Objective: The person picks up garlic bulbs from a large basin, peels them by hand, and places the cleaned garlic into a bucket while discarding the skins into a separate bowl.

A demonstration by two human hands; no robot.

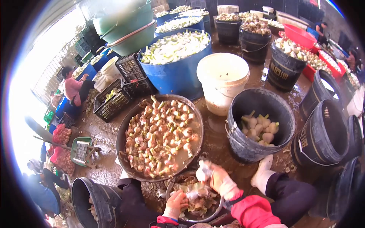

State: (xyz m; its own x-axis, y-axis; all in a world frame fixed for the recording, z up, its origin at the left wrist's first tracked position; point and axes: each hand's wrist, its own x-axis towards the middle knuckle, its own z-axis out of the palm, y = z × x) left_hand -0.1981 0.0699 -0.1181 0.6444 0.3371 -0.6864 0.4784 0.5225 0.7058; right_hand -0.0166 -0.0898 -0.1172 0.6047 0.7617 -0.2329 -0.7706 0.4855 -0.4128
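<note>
My right hand (223, 181), in a pale glove, is closed on a whitish garlic bulb (205, 171) above a basin (218, 212) of loose skins. Over that basin's left side is my left hand (176, 204), its fingers curled in beside the garlic skins (197, 195); whatever they hold is hidden. Just ahead stands a wide round tub (121, 150) of murky water, filled with unpeeled, brownish garlic bulbs (152, 133). To its right, a black bucket (247, 150) has several peeled white bulbs (260, 129) at the bottom.
A white bucket (222, 89) and a blue barrel (171, 79) heaped with garlic stand beyond the tub. More black buckets (321, 133) line the right side; another black bucket (97, 203) tilts at the lower left. Black crates (114, 100) and a seated person (74, 87) are farther left. The floor (110, 136) looks wet.
</note>
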